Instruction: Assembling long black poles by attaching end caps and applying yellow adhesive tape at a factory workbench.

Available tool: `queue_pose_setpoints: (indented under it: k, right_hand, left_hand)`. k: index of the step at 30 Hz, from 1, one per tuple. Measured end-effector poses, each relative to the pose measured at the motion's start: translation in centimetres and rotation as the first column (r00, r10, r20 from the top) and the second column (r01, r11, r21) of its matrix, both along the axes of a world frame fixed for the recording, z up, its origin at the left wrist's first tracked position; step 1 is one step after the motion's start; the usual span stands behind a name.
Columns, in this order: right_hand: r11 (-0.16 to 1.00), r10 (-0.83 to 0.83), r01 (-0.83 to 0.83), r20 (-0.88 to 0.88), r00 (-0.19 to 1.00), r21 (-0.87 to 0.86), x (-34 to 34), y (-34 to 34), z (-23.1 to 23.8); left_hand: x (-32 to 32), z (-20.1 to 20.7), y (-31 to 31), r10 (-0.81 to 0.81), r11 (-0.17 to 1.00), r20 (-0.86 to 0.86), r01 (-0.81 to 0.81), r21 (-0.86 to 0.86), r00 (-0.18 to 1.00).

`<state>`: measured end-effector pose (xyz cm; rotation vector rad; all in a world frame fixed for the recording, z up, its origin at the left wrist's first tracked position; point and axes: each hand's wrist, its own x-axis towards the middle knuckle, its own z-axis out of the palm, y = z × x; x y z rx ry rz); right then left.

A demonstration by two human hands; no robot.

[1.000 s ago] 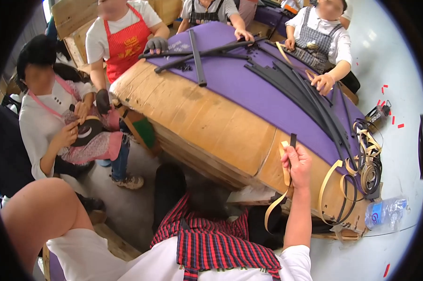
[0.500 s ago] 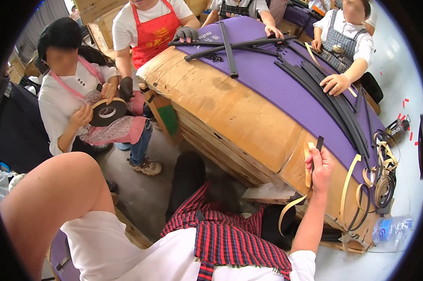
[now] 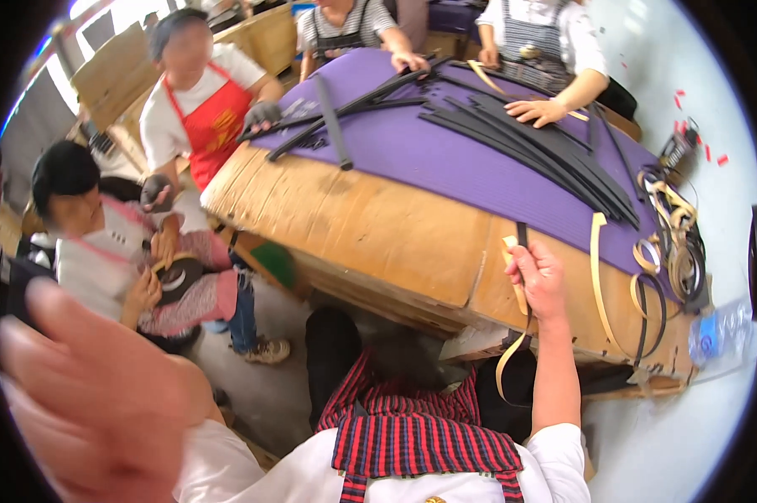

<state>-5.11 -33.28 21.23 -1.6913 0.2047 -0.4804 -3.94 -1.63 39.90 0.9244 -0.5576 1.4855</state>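
One strip of tan-backed black tape point(image 3: 520, 299) sits in the right hand point(image 3: 539, 277), thumb over curled fingers, by the table's point(image 3: 378, 226) near edge, apparently gripped so its black end points up and tail hangs free; left hand point(image 3: 101, 394): raised, too blurred to tell.

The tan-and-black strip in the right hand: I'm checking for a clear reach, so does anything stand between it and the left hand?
Nothing visible does. The blurred left hand is at the picture's left, apart from the strip in the right hand. The dark-clad knee between them seems lower down.
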Motion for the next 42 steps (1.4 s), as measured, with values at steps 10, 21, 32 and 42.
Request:
queue_pose_setpoints:
  k: [10, 21, 32, 42]
  right_hand:
    - [0.999, 0.002, -0.002, 0.004, 1.000, 0.044, -0.4, -0.7, 0.3]
    - [1.000, -0.009, 0.010, 0.048, 0.999, -0.009, -0.6, -1.0, -0.5]
    - [0.999, 0.032, -0.032, 0.079, 0.996, 0.002, -0.6, -0.8, -0.2]
    - [1.000, 0.016, -0.016, 0.084, 0.996, -0.001, -0.7, -1.0, -0.2]
  left_hand:
    - [-2.1, 0.0, -4.3, -0.517, 0.159, 0.012, 0.082, 0.984, 0.856]
    - [-0.4, -0.8, -4.0, -0.836, -0.044, -0.388, 0.658, 0.752, 0.387]
    - [-1.5, -0.5, -4.8, -0.797, 0.072, -0.357, 0.663, 0.745, 0.487]
    - [-6.3, 0.1, -7.0, -0.184, 0.786, -0.225, 0.281, 0.551, 0.957]
